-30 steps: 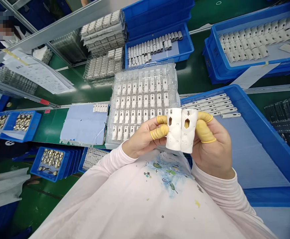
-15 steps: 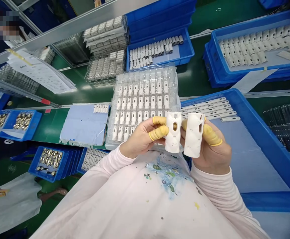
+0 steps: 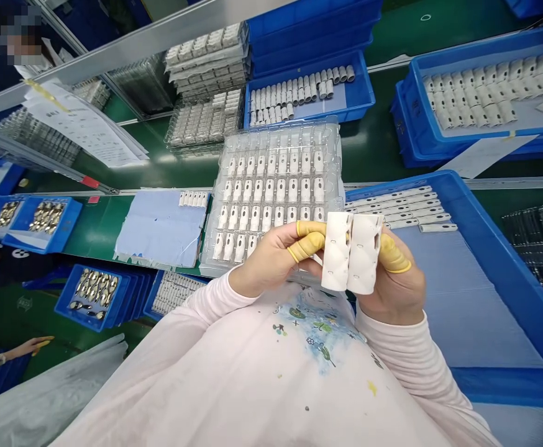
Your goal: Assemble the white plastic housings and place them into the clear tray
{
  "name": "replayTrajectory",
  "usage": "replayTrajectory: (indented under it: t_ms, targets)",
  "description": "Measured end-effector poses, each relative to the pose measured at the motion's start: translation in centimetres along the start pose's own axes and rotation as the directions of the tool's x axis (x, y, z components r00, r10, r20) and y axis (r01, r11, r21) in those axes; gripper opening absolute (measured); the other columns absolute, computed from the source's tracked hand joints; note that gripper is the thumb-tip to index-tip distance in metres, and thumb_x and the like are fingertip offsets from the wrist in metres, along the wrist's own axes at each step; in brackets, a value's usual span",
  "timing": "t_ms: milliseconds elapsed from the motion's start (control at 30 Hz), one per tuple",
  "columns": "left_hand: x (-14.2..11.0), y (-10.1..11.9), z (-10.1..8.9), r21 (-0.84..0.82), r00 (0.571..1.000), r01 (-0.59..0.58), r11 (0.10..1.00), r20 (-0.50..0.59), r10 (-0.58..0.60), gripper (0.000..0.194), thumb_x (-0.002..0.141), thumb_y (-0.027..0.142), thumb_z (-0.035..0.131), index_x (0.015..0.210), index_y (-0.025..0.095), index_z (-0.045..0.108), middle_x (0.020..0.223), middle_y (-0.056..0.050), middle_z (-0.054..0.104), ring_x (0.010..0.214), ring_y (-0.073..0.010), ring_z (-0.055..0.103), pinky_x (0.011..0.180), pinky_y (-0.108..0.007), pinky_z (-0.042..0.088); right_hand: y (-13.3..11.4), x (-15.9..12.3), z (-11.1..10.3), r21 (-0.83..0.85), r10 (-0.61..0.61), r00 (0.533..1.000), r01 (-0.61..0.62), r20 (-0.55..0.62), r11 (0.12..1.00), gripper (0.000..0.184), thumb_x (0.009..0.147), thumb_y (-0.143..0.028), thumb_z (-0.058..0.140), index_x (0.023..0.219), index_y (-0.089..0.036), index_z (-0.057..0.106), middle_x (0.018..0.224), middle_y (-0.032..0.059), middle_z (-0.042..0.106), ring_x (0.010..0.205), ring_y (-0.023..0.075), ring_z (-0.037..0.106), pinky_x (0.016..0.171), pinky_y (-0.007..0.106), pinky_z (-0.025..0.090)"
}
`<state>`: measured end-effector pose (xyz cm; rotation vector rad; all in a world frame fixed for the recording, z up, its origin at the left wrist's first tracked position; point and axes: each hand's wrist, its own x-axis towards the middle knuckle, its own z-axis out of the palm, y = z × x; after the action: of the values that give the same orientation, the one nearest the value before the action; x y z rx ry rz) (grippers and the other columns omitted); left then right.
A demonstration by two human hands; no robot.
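Observation:
My left hand (image 3: pixel 283 254), with yellow finger cots, is closed on a white tubular shell (image 3: pixel 335 257) by its left side. A second white tubular shell (image 3: pixel 363 261) of like shape is gripped by my right hand (image 3: pixel 399 273), which also wears yellow cots. Both shells stand upright side by side before my chest, nearly touching, with quilted-looking surfaces facing me. A dark cut-out shows at the right shell's edge. Behind my hands lies a clear plastic tray (image 3: pixel 278 133) filled with rows of similar white shells, each with a dark oval opening.
To the right, a large blue bin (image 3: pixel 499 267) holds rows of white shells. More blue bins (image 3: pixel 369 102) stand at the back. A blue-grey pad (image 3: pixel 155 230) lies left of the tray, and small blue boxes (image 3: pixel 69 217) hold shiny metal parts. Another person's hand (image 3: pixel 31 346) shows at lower left.
My left hand has turned its shell, so the hole that faced me now points rightward, and brought it against the other shell. At lower left, another person's arm has come further into view.

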<state>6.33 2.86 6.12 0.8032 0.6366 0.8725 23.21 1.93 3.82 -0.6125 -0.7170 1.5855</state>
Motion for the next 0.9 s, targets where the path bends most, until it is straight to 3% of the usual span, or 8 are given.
replayTrajectory:
  t_ms: [133,267,367,467,600,767,900]
  targets:
    - [-0.1,0.6,0.2,-0.081,0.997,0.048,0.996,-0.054,-0.052,0.051,0.075,0.056,0.095,0.103,0.019,0.073,0.081,0.003,0.069,0.072,-0.0094,0.067,0.062,-0.019,0.058,-0.1,0.3,0.5,0.042,0.104,0.986,-0.099,-0.132,0.994,0.036,0.066,-0.055,0.099,0.086,-0.030,0.082,0.078,-0.0037,0.077,0.063,0.0165,0.071,0.059,0.030,0.065]
    - [0.0,0.6,0.2,-0.174,0.992,0.094,0.980,-0.065,-0.107,0.049,0.072,0.046,0.099,0.102,0.019,0.072,0.088,0.002,0.074,0.076,-0.0102,0.072,0.068,-0.019,0.060,-0.3,0.7,1.3,0.099,0.180,0.976,-0.168,-0.124,0.981,0.040,0.059,-0.053,0.103,0.082,-0.029,0.082,0.079,-0.0045,0.077,0.069,0.0159,0.072,0.064,0.028,0.068]
    - [0.4,0.3,0.3,-0.259,0.984,0.132,0.957,-0.083,-0.158,0.030,0.083,0.032,0.091,0.101,0.017,0.073,0.091,0.000,0.076,0.079,-0.0107,0.074,0.071,-0.019,0.061,-0.2,1.0,1.5,0.175,0.229,0.966,-0.206,-0.121,0.963,0.041,0.057,-0.051,0.105,0.082,-0.029,0.081,0.083,-0.0062,0.080,0.074,0.0173,0.077,0.073,0.031,0.072]
    - [0.9,0.4,0.7,-0.380,0.948,0.179,0.907,-0.179,-0.262,0.006,0.097,0.014,0.071,0.103,0.015,0.073,0.090,-0.001,0.075,0.077,-0.0091,0.074,0.073,-0.017,0.061,0.2,1.2,0.8,0.285,0.302,0.947,-0.261,-0.109,0.922,0.036,0.062,-0.044,0.105,0.083,-0.030,0.079,0.087,-0.0078,0.083,0.075,0.0141,0.079,0.067,0.023,0.071]
    - [1.3,1.3,1.8,-0.562,0.869,0.224,0.796,-0.254,-0.424,0.028,0.106,0.010,0.053,0.127,0.014,0.071,0.093,-0.003,0.076,0.078,-0.0097,0.075,0.074,-0.017,0.061,1.0,1.4,-0.3,0.478,0.385,0.920,-0.305,-0.076,0.824,0.024,0.078,-0.031,0.096,0.087,-0.029,0.074,0.087,-0.0088,0.083,0.078,0.0102,0.081,0.068,0.014,0.069]
    - [1.6,2.2,2.8,-0.700,0.812,0.209,0.683,-0.264,-0.520,0.040,0.112,0.013,0.042,0.146,0.010,0.061,0.088,-0.003,0.075,0.070,-0.0072,0.072,0.065,-0.011,0.059,1.4,1.5,-0.9,0.638,0.393,0.919,-0.299,-0.007,0.709,0.019,0.088,-0.018,0.087,0.087,-0.024,0.069,0.080,-0.0086,0.080,0.072,0.0053,0.077,0.072,0.008,0.067]
    - [1.8,2.1,2.5,-0.716,0.771,0.189,0.672,-0.316,-0.553,0.042,0.113,0.018,0.043,0.152,0.016,0.058,0.110,-0.006,0.078,0.086,-0.0076,0.077,0.071,-0.010,0.060,1.5,1.6,-1.0,0.642,0.398,0.917,-0.298,-0.013,0.707,0.017,0.088,-0.017,0.087,0.092,-0.022,0.071,0.087,-0.0097,0.083,0.078,0.0028,0.079,0.072,0.004,0.063]
